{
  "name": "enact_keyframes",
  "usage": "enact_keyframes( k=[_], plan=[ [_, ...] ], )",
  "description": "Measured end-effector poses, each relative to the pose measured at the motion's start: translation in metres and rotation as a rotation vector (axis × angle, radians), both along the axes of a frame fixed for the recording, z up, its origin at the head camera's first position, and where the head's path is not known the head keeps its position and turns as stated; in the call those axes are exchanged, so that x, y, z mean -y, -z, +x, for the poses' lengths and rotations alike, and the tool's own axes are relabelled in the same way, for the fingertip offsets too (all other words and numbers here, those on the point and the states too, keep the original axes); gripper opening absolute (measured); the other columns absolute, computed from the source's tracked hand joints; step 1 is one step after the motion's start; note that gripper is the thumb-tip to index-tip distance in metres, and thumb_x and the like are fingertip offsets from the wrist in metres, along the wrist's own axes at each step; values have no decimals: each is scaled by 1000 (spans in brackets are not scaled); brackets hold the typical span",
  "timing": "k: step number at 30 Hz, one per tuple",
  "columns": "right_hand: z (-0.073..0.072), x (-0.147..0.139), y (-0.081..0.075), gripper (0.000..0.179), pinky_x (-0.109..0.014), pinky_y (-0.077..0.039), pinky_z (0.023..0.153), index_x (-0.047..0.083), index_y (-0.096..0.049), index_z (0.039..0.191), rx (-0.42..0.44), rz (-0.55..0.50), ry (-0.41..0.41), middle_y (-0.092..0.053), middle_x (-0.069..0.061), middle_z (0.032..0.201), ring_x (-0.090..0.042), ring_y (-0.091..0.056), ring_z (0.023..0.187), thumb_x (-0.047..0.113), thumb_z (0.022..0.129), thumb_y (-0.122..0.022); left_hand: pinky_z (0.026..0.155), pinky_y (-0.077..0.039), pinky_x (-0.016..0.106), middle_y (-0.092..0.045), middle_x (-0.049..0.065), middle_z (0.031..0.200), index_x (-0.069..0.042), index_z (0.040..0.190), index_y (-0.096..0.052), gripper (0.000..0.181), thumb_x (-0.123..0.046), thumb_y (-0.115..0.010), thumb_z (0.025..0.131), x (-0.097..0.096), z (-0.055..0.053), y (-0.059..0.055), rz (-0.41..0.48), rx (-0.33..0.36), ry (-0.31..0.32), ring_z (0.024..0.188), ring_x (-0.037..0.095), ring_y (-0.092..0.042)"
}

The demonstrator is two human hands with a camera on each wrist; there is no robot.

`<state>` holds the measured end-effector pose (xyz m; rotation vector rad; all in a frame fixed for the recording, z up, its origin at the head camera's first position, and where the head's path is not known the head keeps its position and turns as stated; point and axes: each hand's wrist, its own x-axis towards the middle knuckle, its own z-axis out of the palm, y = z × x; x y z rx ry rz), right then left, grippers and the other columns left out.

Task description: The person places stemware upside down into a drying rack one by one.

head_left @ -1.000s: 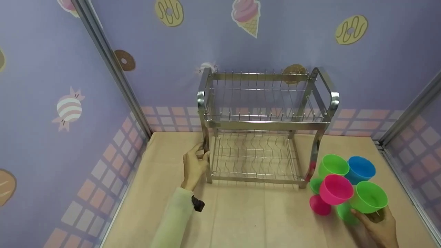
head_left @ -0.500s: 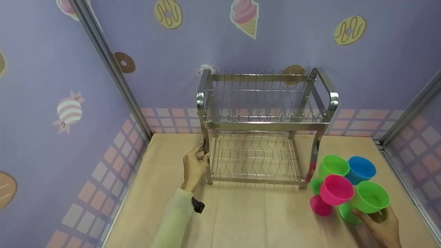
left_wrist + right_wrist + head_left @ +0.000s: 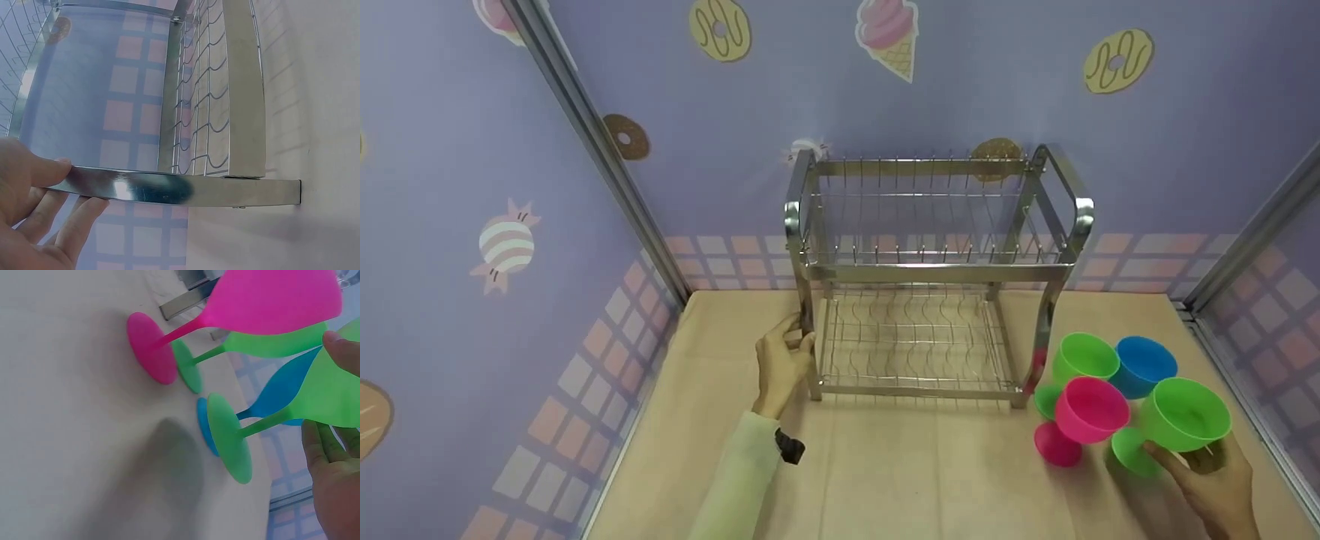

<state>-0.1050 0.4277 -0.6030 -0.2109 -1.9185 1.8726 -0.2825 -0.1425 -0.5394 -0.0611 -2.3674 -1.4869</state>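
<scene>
My left hand (image 3: 781, 369) grips the left front leg of a two-tier metal dish rack (image 3: 941, 274). Up close in the left wrist view, thumb and fingers pinch the rack's shiny flat post (image 3: 129, 185) from both sides. At the right, my right hand (image 3: 1215, 480) holds a green plastic goblet (image 3: 1185, 414) by its bowl. In the right wrist view its round foot (image 3: 229, 439) hangs slightly tilted, with a shadow apart from it. Beside it stand a pink goblet (image 3: 1092, 409), a second green goblet (image 3: 1085, 357) and a blue goblet (image 3: 1145, 367).
The rack stands near the back wall (image 3: 960, 97), on a beige table covering (image 3: 885, 465). Its right front leg (image 3: 1041, 352) is close to the pink and rear green goblets. Side walls with metal corner posts (image 3: 585, 142) bound the table.
The green goblet in my right hand has moved right and slightly back, away from the pink one. My left hand keeps its grip on the rack leg.
</scene>
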Motion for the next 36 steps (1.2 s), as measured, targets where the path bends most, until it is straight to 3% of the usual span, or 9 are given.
enact_keyframes(
  k=[5,10,18,25,34,36],
  plan=[
    [1,0,-23,88,-7,-51,100,-1,-48,155,-21,52,28,-64,2,133,-2,-66,120,-33,76,-74,82,-68,45,-75,24,125,1,134,-71,42,5,-78,93,0,-2,-1,18,-3,-4,100,42,-79],
    [1,2,-49,88,-6,-49,100,0,-48,155,-18,169,50,-64,3,134,-2,-65,122,-30,78,-75,83,-68,44,-75,25,122,2,133,-71,40,5,-78,93,2,-2,-2,30,-12,2,100,43,-79],
    [-7,9,-98,93,-11,-49,107,-8,-48,153,-116,328,-3,-66,-4,135,-10,-65,124,-37,69,-75,89,-67,45,-74,22,127,0,131,-70,36,1,-76,96,9,2,-9,86,19,56,106,42,-77],
    [-25,19,-125,99,-9,-54,99,-16,-50,146,-344,518,-113,-69,-1,130,-7,-69,111,-40,54,-78,99,-63,51,-70,21,133,1,135,-67,40,-3,-76,96,16,15,-28,102,-18,99,114,44,-74],
    [-40,61,-156,100,-2,-49,94,-3,-65,142,-385,779,-109,-67,19,133,10,-64,111,-21,49,-97,100,-63,50,-67,23,137,2,137,-65,43,-3,-77,97,5,38,-61,111,-78,191,116,43,-73],
    [-45,71,-162,99,-1,-49,92,0,-66,141,-404,827,-108,-70,13,129,13,-61,110,-16,49,-99,99,-64,49,-67,22,137,0,137,-66,42,-4,-77,97,1,43,-67,112,-90,220,116,42,-73]
  ],
)
